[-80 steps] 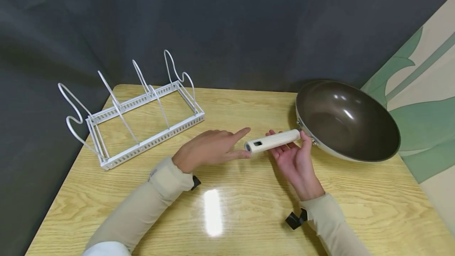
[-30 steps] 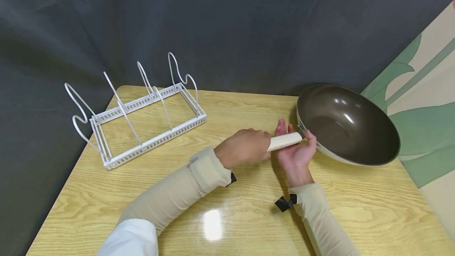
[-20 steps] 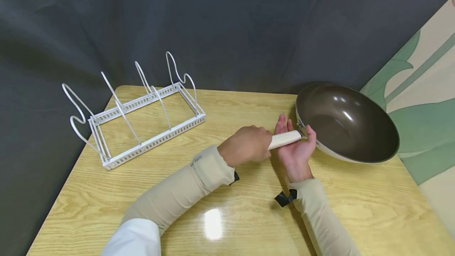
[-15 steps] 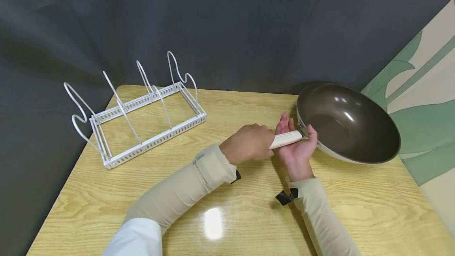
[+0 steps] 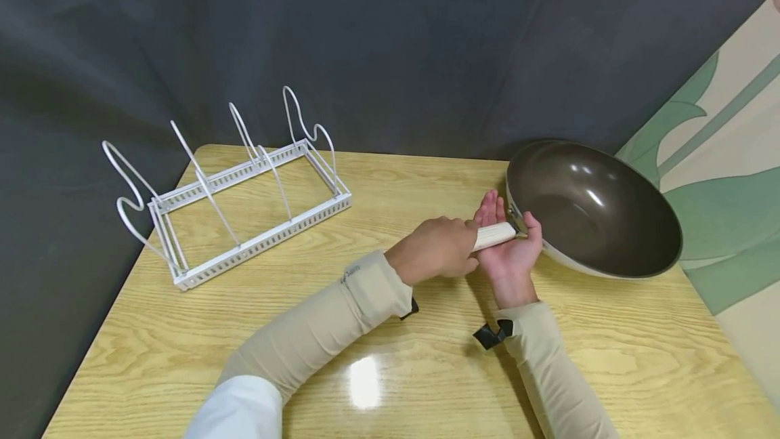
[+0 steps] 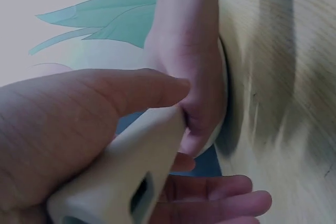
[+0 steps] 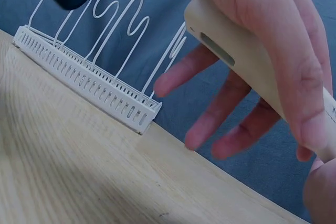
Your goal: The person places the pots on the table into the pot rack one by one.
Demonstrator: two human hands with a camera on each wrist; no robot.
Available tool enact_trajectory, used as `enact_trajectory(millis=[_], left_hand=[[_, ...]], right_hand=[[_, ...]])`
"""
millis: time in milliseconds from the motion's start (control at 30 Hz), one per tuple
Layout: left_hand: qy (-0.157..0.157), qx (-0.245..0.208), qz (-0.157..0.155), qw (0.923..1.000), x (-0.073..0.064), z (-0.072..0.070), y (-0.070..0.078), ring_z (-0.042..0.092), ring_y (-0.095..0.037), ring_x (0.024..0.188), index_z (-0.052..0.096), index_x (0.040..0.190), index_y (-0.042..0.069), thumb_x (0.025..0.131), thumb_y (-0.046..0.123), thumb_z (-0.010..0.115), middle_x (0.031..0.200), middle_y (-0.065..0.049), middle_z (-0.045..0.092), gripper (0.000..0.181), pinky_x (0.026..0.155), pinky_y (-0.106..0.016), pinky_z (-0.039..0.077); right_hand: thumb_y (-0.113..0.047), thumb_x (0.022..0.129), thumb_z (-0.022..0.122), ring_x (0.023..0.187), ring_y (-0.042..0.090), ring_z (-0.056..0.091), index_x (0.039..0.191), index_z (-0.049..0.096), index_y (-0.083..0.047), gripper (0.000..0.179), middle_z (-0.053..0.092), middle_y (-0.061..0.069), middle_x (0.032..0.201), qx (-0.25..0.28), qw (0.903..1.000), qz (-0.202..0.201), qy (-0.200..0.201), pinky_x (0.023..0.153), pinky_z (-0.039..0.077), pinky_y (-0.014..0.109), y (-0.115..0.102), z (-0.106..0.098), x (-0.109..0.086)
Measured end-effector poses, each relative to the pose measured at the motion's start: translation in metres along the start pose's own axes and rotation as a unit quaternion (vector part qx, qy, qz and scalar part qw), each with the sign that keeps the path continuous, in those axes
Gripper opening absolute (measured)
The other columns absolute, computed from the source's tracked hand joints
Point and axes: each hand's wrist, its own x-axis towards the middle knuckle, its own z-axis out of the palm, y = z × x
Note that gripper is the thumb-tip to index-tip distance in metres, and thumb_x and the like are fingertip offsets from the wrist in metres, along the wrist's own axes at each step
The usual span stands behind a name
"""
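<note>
A deep wok (image 5: pixel 594 222) with a brown inside and pale outside stands at the right, tilted, its cream handle (image 5: pixel 495 236) pointing left. My left hand (image 5: pixel 435 249) grips the handle's free end from above. In the left wrist view its thumb (image 6: pixel 142 90) lies along the top of the handle, near the handle's slotted end (image 6: pixel 121 182). The lower fingers (image 7: pixel 223 111) hang loose below the handle in the right wrist view. Palm up beneath the handle's base, my right hand (image 5: pixel 508 266) supports it with extended fingers, thumb beside the metal neck.
A white wire rack (image 5: pixel 262 241) with upright loop dividers stands at the left on the wood-grain table (image 5: pixel 426 385). Dark cloth (image 5: pixel 390 53) hangs along the back edge. A leaf-patterned panel (image 5: pixel 731 215) rises at the right.
My left hand has come right from beside the handle's end and taken hold of it, then slid slightly further right. My right hand has turned more palm-up under the handle. The wok stays in place.
</note>
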Motion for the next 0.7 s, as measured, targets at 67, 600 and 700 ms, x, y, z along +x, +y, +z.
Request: enact_trajectory(millis=[67,600,700], left_hand=[[0.007,-0.003,0.0,1.0,0.0,0.002,0.0,0.063,-0.018,0.09,0.049,0.15,0.006,0.1,0.039,0.065,0.112,-0.004,0.066,0.062,0.074,-0.032,0.054],[-0.001,-0.044,0.003,0.999,-0.001,0.009,0.006,0.062,-0.016,0.086,0.047,0.148,0.005,0.101,0.036,0.066,0.117,-0.006,0.065,0.059,0.07,-0.029,0.052],[-0.002,-0.048,-0.003,0.9988,-0.002,0.012,0.007,0.061,-0.017,0.087,0.045,0.151,0.005,0.102,0.032,0.065,0.119,-0.007,0.065,0.06,0.071,-0.029,0.051]], right_hand=[[-0.037,0.101,0.047,0.114,0.029,0.065,0.131,0.049,-0.009,0.041,0.061,0.007,0.136,0.004,0.9999,0.006,-0.007,0.099,0.048,0.035,0.001,0.0,0.0],[-0.029,0.106,0.046,0.053,0.026,0.056,0.081,0.058,0.003,0.043,0.06,0.014,0.065,0.023,0.9992,0.031,-0.006,0.049,0.048,0.033,-0.003,0.001,-0.001],[-0.026,0.106,0.044,0.043,0.021,0.049,0.071,0.054,0.0,0.045,0.052,0.008,0.056,0.022,0.9988,0.043,0.003,0.045,0.041,0.028,-0.003,0.001,0.0]])
